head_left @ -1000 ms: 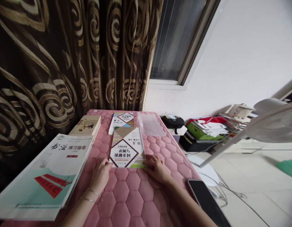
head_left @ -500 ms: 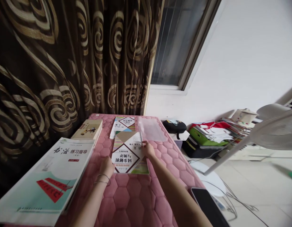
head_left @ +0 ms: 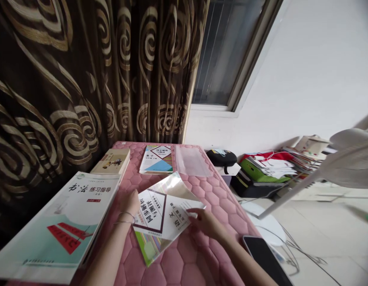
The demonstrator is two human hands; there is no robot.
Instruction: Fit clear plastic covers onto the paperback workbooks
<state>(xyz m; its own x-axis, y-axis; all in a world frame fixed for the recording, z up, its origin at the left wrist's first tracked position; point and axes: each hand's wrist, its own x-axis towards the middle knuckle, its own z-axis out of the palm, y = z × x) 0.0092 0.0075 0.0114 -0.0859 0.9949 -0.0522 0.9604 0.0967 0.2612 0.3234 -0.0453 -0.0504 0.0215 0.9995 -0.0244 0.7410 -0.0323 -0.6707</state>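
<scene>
A workbook in a clear glossy cover lies turned at a slant over the pink quilted surface. My left hand is closed on its left edge, with a thin bracelet at the wrist. On the opposite edge, my right hand pinches the cover between thumb and fingers. Beyond it lies a second workbook with a blue triangle on its front. Beside that one rests a translucent plastic sleeve.
To the left, a large calligraphy book overlaps a tan book. A dark-screened phone sits by the right edge. Past that edge stand a white fan, a black case and piled papers. A patterned curtain hangs behind.
Both hands have turned the workbook from straight to slanted and drawn it nearer, off the second workbook, whose front now shows fully. My right hand has moved nearer along with it.
</scene>
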